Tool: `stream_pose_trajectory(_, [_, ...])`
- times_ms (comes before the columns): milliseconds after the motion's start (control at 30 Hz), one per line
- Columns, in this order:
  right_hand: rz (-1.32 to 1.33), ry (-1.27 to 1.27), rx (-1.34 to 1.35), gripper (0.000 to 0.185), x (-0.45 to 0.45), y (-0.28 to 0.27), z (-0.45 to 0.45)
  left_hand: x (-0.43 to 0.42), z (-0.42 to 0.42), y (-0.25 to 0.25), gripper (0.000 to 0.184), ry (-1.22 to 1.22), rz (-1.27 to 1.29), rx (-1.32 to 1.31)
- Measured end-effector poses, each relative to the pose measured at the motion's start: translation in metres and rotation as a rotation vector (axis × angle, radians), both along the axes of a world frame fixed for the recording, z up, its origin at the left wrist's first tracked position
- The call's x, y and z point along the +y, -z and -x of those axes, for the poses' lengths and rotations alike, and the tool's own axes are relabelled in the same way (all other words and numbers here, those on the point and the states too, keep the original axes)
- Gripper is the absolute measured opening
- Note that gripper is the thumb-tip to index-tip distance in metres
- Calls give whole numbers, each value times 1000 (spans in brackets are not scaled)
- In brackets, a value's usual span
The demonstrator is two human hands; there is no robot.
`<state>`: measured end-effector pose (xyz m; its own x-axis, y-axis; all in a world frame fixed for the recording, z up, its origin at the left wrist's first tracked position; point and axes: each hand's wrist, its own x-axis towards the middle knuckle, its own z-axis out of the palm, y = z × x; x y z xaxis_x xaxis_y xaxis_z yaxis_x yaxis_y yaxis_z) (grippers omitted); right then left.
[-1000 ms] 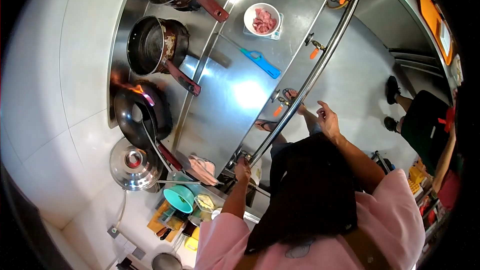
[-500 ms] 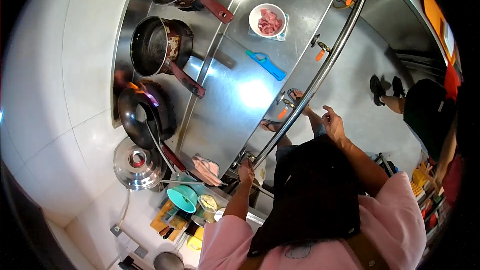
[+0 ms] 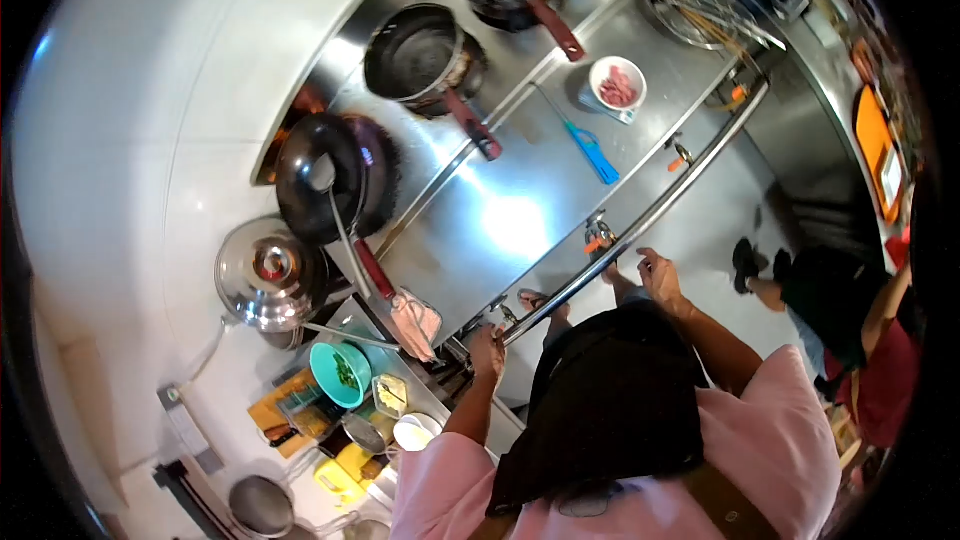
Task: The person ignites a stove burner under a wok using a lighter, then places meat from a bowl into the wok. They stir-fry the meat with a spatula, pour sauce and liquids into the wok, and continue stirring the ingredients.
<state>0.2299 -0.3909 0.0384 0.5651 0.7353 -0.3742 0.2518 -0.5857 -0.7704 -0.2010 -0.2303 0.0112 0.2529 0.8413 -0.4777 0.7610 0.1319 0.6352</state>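
Observation:
My left hand (image 3: 487, 352) is at the front edge of the steel stove, its fingers closed at a gas valve (image 3: 503, 312) beside the end of the metal rail (image 3: 640, 227). The hand covers the valve's handle. My right hand (image 3: 662, 280) hovers near the rail, holding nothing, with fingers loosely bent and apart. On the left burner sits a black wok (image 3: 300, 205) with a red handle. A metal ladle (image 3: 322, 174) rests in it. A folded pink cloth (image 3: 414, 325) lies by the wok handle.
Two dark saucepans (image 3: 410, 55) stand on the back burners. A white bowl of raw meat (image 3: 618, 85) and a blue gas lighter (image 3: 592, 152) lie on the steel top. A lidded pot (image 3: 270, 265) and a turquoise bowl (image 3: 338, 376) are left. Another person (image 3: 840, 290) stands right.
The camera view has turned and shifted, so the stove items appear further right. My left hand stays at the valve, and my right hand keeps its loose pose.

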Motion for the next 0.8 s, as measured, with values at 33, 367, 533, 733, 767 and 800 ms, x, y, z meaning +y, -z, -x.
stream_pose_trajectory(33, [-4,-62,-20,31,10,-3,8,-6,8,-14,26,184,-274,106])
stream_pose_trajectory(367, [-201,-547,498,40,230,-128,187,-16,83,-2,14,172,-54,318])
stream_pose_trajectory(533, [-123,-298,1008,36,342,-148,299,-17,92,-21,15,149,-58,271])
stream_pose_trajectory(733, [19,-200,541,9,377,-172,343,-27,105,3,18,168,-153,311])
stream_pose_trajectory(767, [-6,-208,568,9,378,-175,345,-23,107,-4,19,171,-161,289])
stream_pose_trajectory(800, [-31,-207,603,9,377,-178,346,-27,110,-6,19,183,-170,274])
